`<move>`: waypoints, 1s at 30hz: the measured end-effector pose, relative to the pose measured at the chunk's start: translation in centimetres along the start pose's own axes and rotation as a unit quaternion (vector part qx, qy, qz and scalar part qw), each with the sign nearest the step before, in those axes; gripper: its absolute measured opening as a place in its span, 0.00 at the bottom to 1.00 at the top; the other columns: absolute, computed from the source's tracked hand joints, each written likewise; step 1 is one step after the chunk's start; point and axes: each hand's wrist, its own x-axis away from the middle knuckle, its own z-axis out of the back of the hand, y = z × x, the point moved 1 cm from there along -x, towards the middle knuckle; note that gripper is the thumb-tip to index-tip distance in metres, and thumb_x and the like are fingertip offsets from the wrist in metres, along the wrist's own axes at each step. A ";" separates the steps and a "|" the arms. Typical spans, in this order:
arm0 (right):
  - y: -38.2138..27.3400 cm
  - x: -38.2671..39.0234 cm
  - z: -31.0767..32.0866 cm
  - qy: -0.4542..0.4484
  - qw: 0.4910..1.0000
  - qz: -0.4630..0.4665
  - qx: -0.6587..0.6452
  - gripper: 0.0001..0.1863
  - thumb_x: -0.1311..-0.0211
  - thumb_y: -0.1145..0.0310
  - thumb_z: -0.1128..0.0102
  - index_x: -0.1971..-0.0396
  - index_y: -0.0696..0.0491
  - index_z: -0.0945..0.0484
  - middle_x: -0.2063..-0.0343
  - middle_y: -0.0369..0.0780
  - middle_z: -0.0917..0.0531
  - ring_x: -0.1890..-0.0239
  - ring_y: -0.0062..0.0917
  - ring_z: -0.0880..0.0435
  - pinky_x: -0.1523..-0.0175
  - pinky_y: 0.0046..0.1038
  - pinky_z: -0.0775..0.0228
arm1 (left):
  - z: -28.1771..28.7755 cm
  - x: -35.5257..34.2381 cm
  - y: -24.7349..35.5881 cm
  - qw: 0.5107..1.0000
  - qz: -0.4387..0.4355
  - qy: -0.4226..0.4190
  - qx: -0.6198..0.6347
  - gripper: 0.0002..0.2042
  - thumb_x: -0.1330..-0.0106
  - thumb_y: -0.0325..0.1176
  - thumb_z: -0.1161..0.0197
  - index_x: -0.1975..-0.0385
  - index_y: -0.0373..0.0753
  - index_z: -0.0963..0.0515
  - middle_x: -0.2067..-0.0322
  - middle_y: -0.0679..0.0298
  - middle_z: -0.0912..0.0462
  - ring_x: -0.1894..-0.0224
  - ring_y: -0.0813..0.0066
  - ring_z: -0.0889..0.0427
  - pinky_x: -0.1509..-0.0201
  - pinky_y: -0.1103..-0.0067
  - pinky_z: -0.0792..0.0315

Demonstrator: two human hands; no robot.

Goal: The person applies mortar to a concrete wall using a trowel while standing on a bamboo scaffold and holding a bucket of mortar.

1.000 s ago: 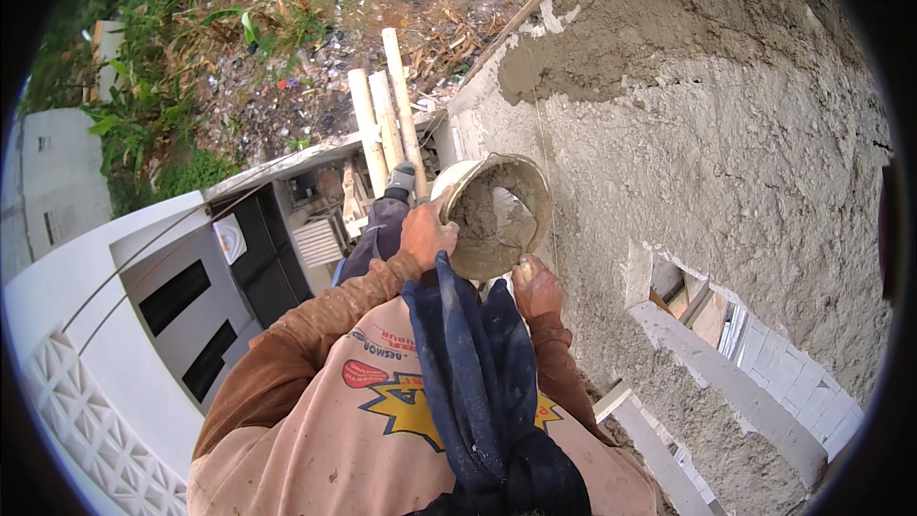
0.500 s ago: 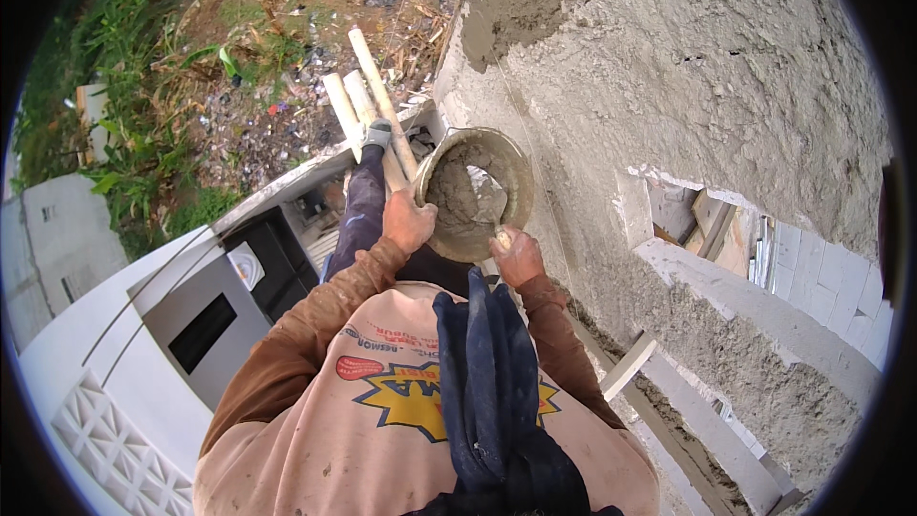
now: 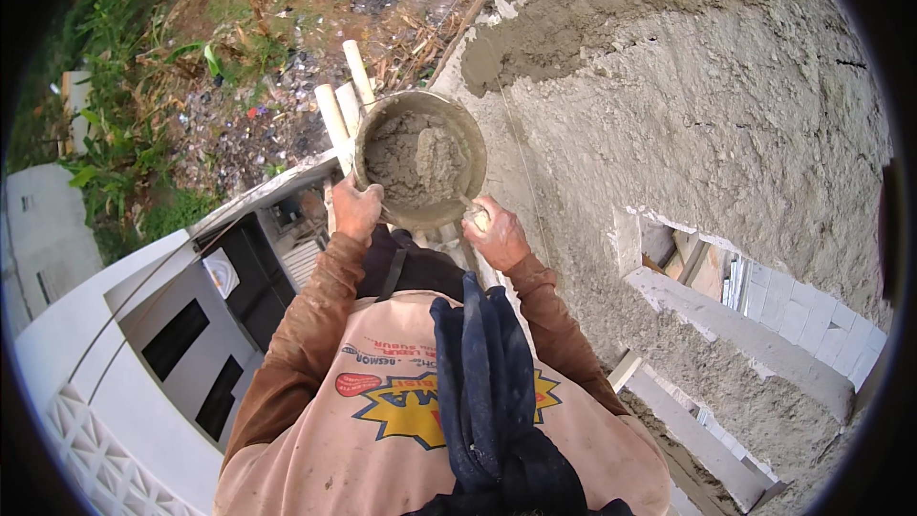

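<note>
My left hand (image 3: pixel 356 210) is closed on the near left rim of a round bucket (image 3: pixel 480 143) held out in front of me. Grey wet mortar (image 3: pixel 394 155) lies inside it. My right hand (image 3: pixel 499 234) is wrapped round the pale handle of a trowel (image 3: pixel 477 217) at the bucket's near right edge. A heap of mortar (image 3: pixel 439 161) sits over the trowel's blade inside the bucket and hides the metal. Mortar smears both hands.
To the right rises a rough plastered wall (image 3: pixel 688 124) with a darker wet patch (image 3: pixel 564 29) and a window opening (image 3: pixel 688 253). Bamboo poles (image 3: pixel 331 117) stand beyond the bucket. Littered ground (image 3: pixel 248 105) lies far below, and a white building (image 3: pixel 143 277) is at left.
The bucket and both hands have shifted left. The trowel's blade, partly bare before, is now covered by a heap of mortar. My outstretched leg no longer shows beside the poles.
</note>
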 end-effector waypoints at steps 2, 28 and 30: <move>0.1 -1.6 0.5 0.015 0.997 0.011 0.082 0.22 0.42 0.61 0.37 0.49 0.55 0.22 0.63 0.53 0.15 0.58 0.51 0.16 0.52 0.45 0.23 | 0.9 -1.6 0.3 0.994 0.057 0.022 0.096 0.14 0.42 0.20 0.44 0.56 0.27 0.21 0.69 0.60 0.16 0.70 0.74 0.17 0.70 0.77 0.22; -8.3 -5.4 6.1 -0.107 0.984 0.048 0.136 0.24 0.31 0.56 0.44 0.43 0.57 0.27 0.63 0.55 0.16 0.59 0.51 0.16 0.55 0.45 0.24 | 13.3 -4.1 -1.8 0.981 -0.019 0.189 -0.032 0.19 0.45 0.21 0.44 0.52 0.27 0.20 0.63 0.58 0.12 0.62 0.75 0.17 0.53 0.77 0.24; -6.3 -6.2 1.2 -0.114 0.959 0.096 0.240 0.25 0.31 0.52 0.45 0.42 0.54 0.26 0.59 0.55 0.16 0.56 0.51 0.16 0.50 0.49 0.24 | 12.0 -2.7 -1.1 0.977 -0.026 0.179 -0.110 0.23 0.46 0.23 0.44 0.47 0.31 0.21 0.62 0.52 0.12 0.60 0.69 0.14 0.51 0.73 0.23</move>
